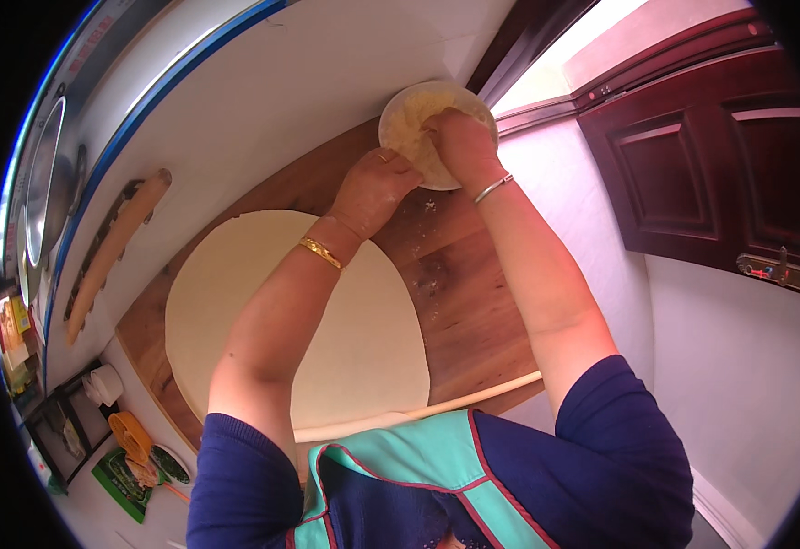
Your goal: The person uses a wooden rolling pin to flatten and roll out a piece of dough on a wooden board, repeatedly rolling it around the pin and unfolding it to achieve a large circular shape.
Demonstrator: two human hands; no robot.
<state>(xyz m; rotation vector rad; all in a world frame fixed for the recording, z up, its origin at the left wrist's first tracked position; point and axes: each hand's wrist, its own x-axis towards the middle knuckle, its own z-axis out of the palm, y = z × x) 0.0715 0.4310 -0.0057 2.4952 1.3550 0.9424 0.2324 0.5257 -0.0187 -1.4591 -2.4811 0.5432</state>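
At the far end of the wooden board (459, 316) stands a white bowl (484, 108) holding pale yellowish flour (411, 137). My right hand (462, 145) reaches into it, fingers bent and closed in the flour; their tips are partly hidden. At the bowl's near left rim, my left hand (377, 190) has its fingers closed on the edge. Beneath my left forearm lies a large, thin, rounded dough sheet (363, 320), flat on the board. A long rolling pin (491, 393) rests along the near edge, partly covered by the dough and my apron.
White flour specks dot the board right of the dough. A shorter wooden rolling pin (121, 247) lies on the left counter. Farther left are a metal pan (48, 183), a green packet (124, 483) and orange scissors-like handles (132, 435). A dark red door (693, 174) stands at right.
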